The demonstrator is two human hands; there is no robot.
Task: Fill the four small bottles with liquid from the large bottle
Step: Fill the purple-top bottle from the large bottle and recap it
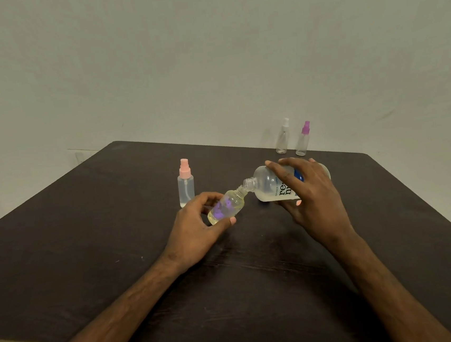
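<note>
Over the dark table (89,253), mid-pour: right hand (311,190) grips the large bottle (268,186), tipped nearly flat, mouth touching the neck of the uncapped small bottle (227,206), which the left hand (194,229) holds tilted. Advice: mouths mated, tip slowly, level the small one as it fills (looks mostly full). Pink-capped bottle (186,185) stands just behind. White-capped bottle (282,137) and purple-capped bottle (302,140) stand at the far edge, apparently empty.
</note>
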